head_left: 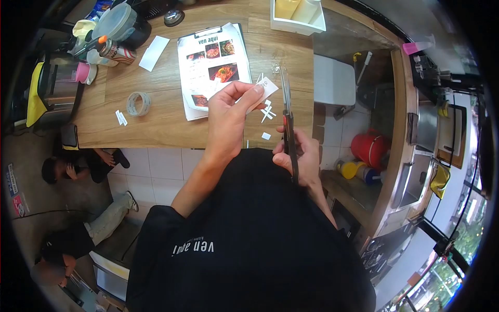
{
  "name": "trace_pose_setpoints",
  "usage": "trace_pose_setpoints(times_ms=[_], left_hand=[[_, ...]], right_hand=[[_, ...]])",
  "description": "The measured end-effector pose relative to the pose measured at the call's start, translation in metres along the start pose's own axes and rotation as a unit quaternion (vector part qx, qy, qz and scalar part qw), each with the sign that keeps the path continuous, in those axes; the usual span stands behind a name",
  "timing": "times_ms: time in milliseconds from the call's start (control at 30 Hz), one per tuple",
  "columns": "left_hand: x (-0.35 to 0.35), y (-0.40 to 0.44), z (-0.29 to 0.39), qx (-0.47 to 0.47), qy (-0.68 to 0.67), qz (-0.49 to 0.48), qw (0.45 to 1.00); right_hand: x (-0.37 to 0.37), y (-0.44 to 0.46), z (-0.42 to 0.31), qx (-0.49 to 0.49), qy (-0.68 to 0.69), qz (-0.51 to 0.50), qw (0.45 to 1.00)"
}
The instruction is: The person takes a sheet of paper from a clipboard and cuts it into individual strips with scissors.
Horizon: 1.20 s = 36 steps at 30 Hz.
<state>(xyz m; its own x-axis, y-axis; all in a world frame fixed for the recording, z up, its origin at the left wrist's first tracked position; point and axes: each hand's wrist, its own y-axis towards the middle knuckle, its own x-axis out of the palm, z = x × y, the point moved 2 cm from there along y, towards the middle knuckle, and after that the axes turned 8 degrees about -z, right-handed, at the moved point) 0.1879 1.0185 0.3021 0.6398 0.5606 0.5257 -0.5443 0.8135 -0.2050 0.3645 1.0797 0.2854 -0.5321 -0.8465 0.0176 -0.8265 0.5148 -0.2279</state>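
My left hand pinches a small piece of white paper with dark writing on it, above the table's front right part. To its right, my right hand grips a pair of scissors by the dark handles, blades pointing away from me. The blades stand close beside the paper; whether they touch it I cannot tell. Below the paper lie white paper scraps and a small cut square. A clipboard with a menu sheet lies behind my left hand, which partly covers it.
On the wooden table are a roll of clear tape, small paper slips and a blank white sheet. A lidded tub and a can stand at left, a white bin of bottles at the back. Two people sit at lower left.
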Motion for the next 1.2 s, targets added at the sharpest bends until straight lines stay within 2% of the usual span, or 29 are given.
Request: trace_pose_setpoints(times_ms=[233,433,533,633,667,733,800,833,900,967,1000,1067,1100,1133,1167,1200], left_hand=[[0.015,-0.002,-0.011,-0.015,-0.058,0.028,0.998],[0.019,-0.004,-0.019,-0.04,-0.107,0.037,0.993],[0.009,-0.004,-0.015,-0.03,-0.044,0.061,0.997],[-0.033,-0.007,-0.011,0.028,0.038,0.109,0.993],[-0.062,-0.009,-0.011,0.033,0.089,0.166,0.981],[-0.137,-0.01,0.001,0.115,0.038,0.26,0.958],[-0.221,-0.019,0.032,0.222,0.094,0.375,0.895],[-0.266,-0.027,0.049,0.221,0.128,0.444,0.859],[-0.373,-0.036,0.058,0.268,0.187,0.507,0.797],[-0.446,-0.046,0.057,0.191,0.264,0.566,0.757],[-0.466,-0.05,0.056,0.188,0.258,0.565,0.761],[-0.488,-0.048,0.048,0.032,0.364,0.546,0.754],[-0.479,-0.044,0.042,0.029,0.36,0.544,0.758],[-0.453,-0.043,0.046,0.046,0.501,0.603,0.62],[-0.42,-0.038,0.053,0.065,0.621,0.635,0.455],[-0.383,-0.034,0.06,0.128,0.631,0.582,0.497]], right_hand=[[0.012,0.005,0.006,0.005,0.014,-0.001,1.0],[0.015,0.006,0.012,-0.005,0.082,0.047,0.995],[0.012,0.003,0.016,0.02,0.119,0.068,0.99],[0.008,0.002,0.031,0.018,0.158,0.085,0.984],[0.005,0.0,0.032,0.012,0.129,0.087,0.988],[-0.001,0.002,0.033,0.006,0.096,0.097,0.991],[-0.002,0.002,0.033,0.0,0.101,0.11,0.989],[-0.003,0.004,0.031,-0.011,0.108,0.114,0.988],[-0.007,0.009,0.03,0.0,0.077,0.106,0.991],[-0.012,0.013,0.031,0.0,0.057,0.104,0.993],[-0.011,0.015,0.028,0.012,0.062,0.105,0.992],[-0.011,0.019,0.024,0.014,0.052,0.102,0.993],[-0.011,0.021,0.023,0.016,0.051,0.093,0.994],[-0.011,0.022,0.023,0.017,0.044,0.096,0.994],[-0.013,0.022,0.024,0.016,0.042,0.102,0.994],[-0.013,0.022,0.024,0.024,0.037,0.107,0.993]])
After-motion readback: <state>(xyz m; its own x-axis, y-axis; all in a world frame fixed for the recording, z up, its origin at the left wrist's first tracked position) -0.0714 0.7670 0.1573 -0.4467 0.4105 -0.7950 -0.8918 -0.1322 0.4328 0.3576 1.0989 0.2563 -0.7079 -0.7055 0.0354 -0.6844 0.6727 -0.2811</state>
